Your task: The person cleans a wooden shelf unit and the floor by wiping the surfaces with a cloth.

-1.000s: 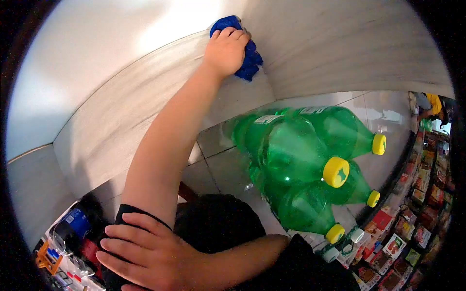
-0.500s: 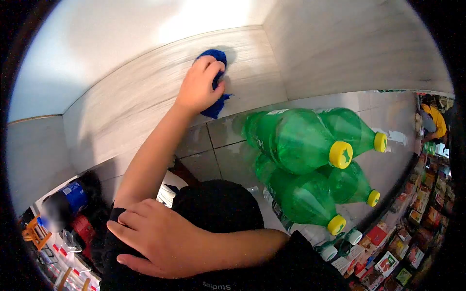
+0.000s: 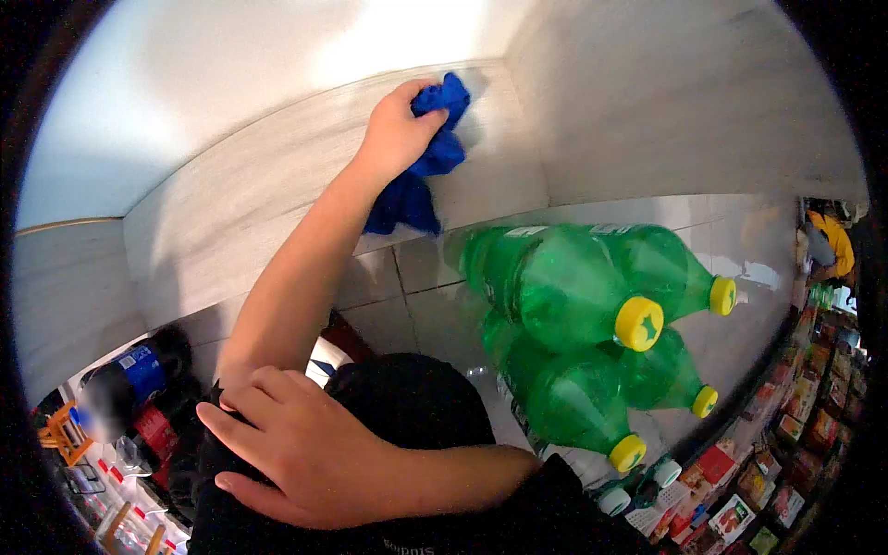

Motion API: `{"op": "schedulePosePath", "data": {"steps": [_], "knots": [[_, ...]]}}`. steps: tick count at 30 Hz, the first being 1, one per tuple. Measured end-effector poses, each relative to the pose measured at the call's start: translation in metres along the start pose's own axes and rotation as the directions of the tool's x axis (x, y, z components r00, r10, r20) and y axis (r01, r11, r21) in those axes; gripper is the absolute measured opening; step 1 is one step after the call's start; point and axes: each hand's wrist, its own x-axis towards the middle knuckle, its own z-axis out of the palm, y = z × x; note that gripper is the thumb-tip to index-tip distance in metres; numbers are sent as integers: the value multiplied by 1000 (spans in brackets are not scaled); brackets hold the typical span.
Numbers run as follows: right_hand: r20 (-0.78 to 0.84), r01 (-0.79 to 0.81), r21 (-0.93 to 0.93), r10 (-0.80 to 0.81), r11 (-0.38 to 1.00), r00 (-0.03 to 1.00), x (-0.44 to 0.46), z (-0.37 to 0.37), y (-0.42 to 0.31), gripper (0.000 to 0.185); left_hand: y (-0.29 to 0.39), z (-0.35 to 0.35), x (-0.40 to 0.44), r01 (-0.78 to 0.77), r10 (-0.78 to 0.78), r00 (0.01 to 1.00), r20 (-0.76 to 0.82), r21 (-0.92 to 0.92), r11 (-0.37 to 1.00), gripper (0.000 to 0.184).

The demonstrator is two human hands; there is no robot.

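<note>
My left hand (image 3: 404,134) reaches up and forward over a pale wood-grain board (image 3: 277,185). Its thumb and fingers pinch a blue cloth (image 3: 442,153), crumpled at the top and hanging down past the wrist to the board's near edge. My right hand (image 3: 301,449) crosses my body, its bent fingers laid over the black sleeve (image 3: 231,472) of my left arm near the elbow. Fabric shows between thumb and fingers. To the right of the cloth stand several big green plastic bottles (image 3: 573,287) with yellow caps, touching neither hand.
Pale panels (image 3: 666,102) enclose the board at the back and sides. Grey floor tiles (image 3: 379,324) show below. Rows of colourful packages (image 3: 786,462) line the right, where a person in yellow (image 3: 832,242) is far off. A blue-labelled bottle (image 3: 141,373) is at left.
My left hand has moved slightly up and right, and the cloth now bunches above the fingers and trails lower. My right hand stays on the sleeve. The view has shifted slightly.
</note>
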Motion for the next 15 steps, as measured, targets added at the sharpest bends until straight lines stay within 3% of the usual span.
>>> {"op": "schedulePosePath", "data": {"steps": [1, 3, 5, 6, 7, 8, 9, 11, 13, 15], "knots": [[-21, 0, -20, -1, 1000, 1000, 0, -2, 0, 49, 14, 2, 6, -7, 7, 1000, -7, 0, 1000, 37], [-41, 4, -41, -6, 999, 999, 1, -5, -1, 49, 44, 4, 20, -63, 16, 987, -158, -297, 953, 35], [-135, 28, -53, -35, 998, 990, 3, -8, -2, 49, 77, 3, 39, -201, 130, 967, -217, -345, 917, 34], [-138, 35, -53, -42, 998, 990, 4, -9, -4, 49, 94, 1, 48, -285, 248, 950, -190, -207, 936, 35], [-207, 66, -17, -68, 998, 976, 4, -12, -4, 47, 107, 10, 58, -213, 211, 975, -68, -554, 805, 38], [-275, 99, 15, -92, 995, 957, 5, -15, -4, 45, 113, 15, 69, -426, 396, 905, -155, -301, 854, 42], [-274, 103, 6, -97, 995, 957, 5, -18, -4, 45, 117, 20, 77, -592, 579, 793, -189, -17, 805, 47], [-369, 167, 44, -139, 985, 919, 1, -23, -6, 43, 121, 34, 82, -569, 571, 815, -95, 51, 821, 47], [-419, 178, 22, -152, 984, 895, -3, -18, -6, 45, 119, 43, 79, -506, 506, 844, -180, 46, 861, 38], [-421, 143, 0, -130, 990, 898, -2, -19, -9, 48, 90, 59, 81, -353, 393, 919, -9, 421, 836, 36]]}}
